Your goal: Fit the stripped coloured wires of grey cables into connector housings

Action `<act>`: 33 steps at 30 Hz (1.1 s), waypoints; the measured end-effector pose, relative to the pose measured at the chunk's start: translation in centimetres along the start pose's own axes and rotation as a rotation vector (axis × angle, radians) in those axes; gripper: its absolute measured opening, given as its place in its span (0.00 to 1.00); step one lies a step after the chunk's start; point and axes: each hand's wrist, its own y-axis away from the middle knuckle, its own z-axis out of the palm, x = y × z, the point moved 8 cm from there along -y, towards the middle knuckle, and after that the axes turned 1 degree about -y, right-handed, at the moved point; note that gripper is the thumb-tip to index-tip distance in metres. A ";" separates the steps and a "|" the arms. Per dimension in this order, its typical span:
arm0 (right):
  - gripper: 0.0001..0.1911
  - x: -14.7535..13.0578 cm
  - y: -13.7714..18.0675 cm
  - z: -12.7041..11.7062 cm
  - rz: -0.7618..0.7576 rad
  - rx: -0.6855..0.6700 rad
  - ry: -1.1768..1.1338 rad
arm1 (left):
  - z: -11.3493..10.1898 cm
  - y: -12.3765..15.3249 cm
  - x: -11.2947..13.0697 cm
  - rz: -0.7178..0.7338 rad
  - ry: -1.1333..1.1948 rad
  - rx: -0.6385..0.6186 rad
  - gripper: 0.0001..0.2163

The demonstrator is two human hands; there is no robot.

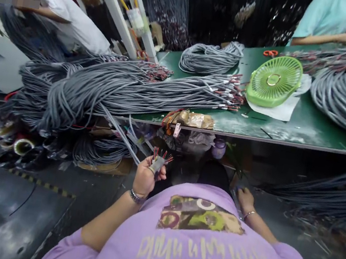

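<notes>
My left hand [145,177] is closed round the ends of several grey cables [156,164]. Short red and dark wire ends fan out from the top of its grip. Grey lengths run up from that hand toward the cable pile [101,87] on the green table. Low beside my right thigh, my right hand [245,198] has its fingers curled. A small bluish bit shows at its fingertips, but what it holds is too hidden to name.
The green table [310,133] carries a coiled cable bundle [210,59], a green fan [274,82], orange-handled scissors [270,53] and a taped brown block [196,120] at its front edge. More cables [345,100] hang off the right. Two co-workers stand beyond the table.
</notes>
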 end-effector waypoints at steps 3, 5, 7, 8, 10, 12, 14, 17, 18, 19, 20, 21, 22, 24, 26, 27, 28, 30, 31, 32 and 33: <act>0.08 -3.5 0.6 2.1 -0.039 -0.070 -0.081 | 0.0 0.0 -0.2 0.016 0.027 -0.002 0.17; 0.10 -8.3 2.8 4.9 -0.150 -0.302 -0.202 | 0.1 -0.2 -0.2 0.031 0.044 -0.006 0.18; 0.15 -13.3 6.3 8.3 -0.240 -0.605 -0.224 | 0.2 -0.4 -0.3 0.036 0.056 -0.013 0.18; 0.17 -15.6 8.3 9.8 -0.269 -0.738 -0.229 | 0.3 -0.6 -0.5 0.034 0.057 -0.019 0.18; 0.20 -19.3 11.6 12.4 -0.316 -0.929 -0.246 | 0.6 -1.0 -0.9 0.024 0.045 -0.029 0.17; 0.21 -21.7 13.4 14.4 -0.347 -1.002 -0.259 | 0.7 -1.4 -1.5 0.016 0.024 -0.031 0.17; 0.20 -22.8 13.5 15.9 -0.357 -0.969 -0.280 | 0.9 -1.8 -2.0 0.004 -0.005 -0.027 0.17; 0.19 -23.1 12.5 17.6 -0.333 -0.905 -0.328 | 1.0 -2.4 -2.8 -0.010 -0.047 -0.036 0.17; 0.19 -23.0 12.2 18.0 -0.323 -0.905 -0.340 | 1.0 -2.5 -2.9 -0.012 -0.058 -0.043 0.17; 0.18 -22.9 12.0 18.4 -0.316 -0.917 -0.344 | 1.0 -2.7 -3.1 -0.012 -0.070 -0.053 0.17; 0.18 -22.9 11.8 18.8 -0.312 -0.937 -0.346 | 1.0 -2.9 -3.1 -0.015 -0.084 -0.073 0.17; 0.17 -22.9 11.8 19.1 -0.308 -0.965 -0.347 | 1.1 -3.0 -3.2 -0.022 -0.098 -0.104 0.16; 0.17 -23.0 11.7 19.4 -0.303 -0.999 -0.346 | 1.3 -3.2 -3.3 -0.033 -0.113 -0.144 0.16; 0.17 -23.1 11.7 20.0 -0.293 -1.059 -0.338 | 1.7 -3.5 -3.5 -0.071 -0.134 -0.239 0.17; 0.16 -23.3 11.5 20.4 -0.295 -1.070 -0.326 | 2.0 -3.8 -3.7 -0.115 -0.126 -0.295 0.17; 0.16 -23.4 11.3 20.6 -0.296 -1.062 -0.325 | 2.0 -3.9 -3.7 -0.132 -0.111 -0.294 0.17; 0.16 -23.4 11.2 20.7 -0.292 -1.049 -0.333 | 2.0 -4.1 -3.7 -0.142 -0.091 -0.276 0.17; 0.16 -23.3 10.8 20.7 -0.269 -1.021 -0.367 | 1.9 -4.4 -3.6 -0.141 -0.040 -0.207 0.18; 0.16 -23.2 10.7 20.7 -0.252 -1.009 -0.387 | 1.9 -4.5 -3.5 -0.135 -0.014 -0.172 0.18; 0.16 -23.1 10.6 20.7 -0.235 -1.000 -0.405 | 1.9 -4.6 -3.4 -0.127 0.009 -0.143 0.18; 0.16 -22.9 10.5 20.6 -0.220 -0.989 -0.422 | 1.9 -4.6 -3.4 -0.120 0.028 -0.121 0.18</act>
